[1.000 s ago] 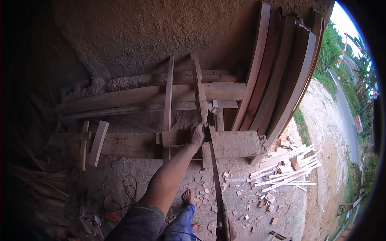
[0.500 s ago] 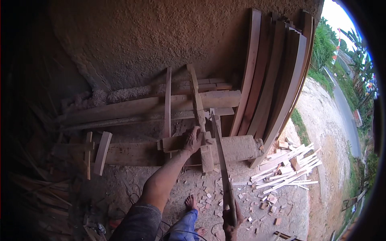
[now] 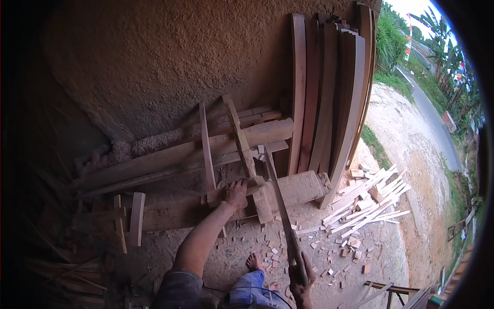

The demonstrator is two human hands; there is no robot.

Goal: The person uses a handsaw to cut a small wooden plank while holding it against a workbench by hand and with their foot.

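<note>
My left hand (image 3: 236, 194) lies on a short wooden piece (image 3: 218, 194) set across a thick timber beam (image 3: 170, 211). Its fingers are stretched forward and a little apart over the wood. My right hand (image 3: 302, 274), nearer the lower edge, is wrapped around the handle of a handsaw (image 3: 280, 203). The long blade points away from me and passes just right of a squared wooden block (image 3: 262, 204) on the beam. Whether the teeth touch wood cannot be made out. Beyond my left hand, a narrow batten (image 3: 237, 131) leans against a farther log (image 3: 265, 132).
Tall boards (image 3: 329, 98) lean on the rough wall (image 3: 170, 56). Pale wood strips (image 3: 368, 201) are heaped at the right, with small offcuts (image 3: 345, 252) over the floor. My bare foot (image 3: 254, 261) stands close to the beam. Dark scrap wood (image 3: 67, 278) lies at lower left.
My left hand has slid left along the wooden piece, away from the batten and block, and its fingers have straightened. My right hand still holds the saw. The view has shifted to the right.
</note>
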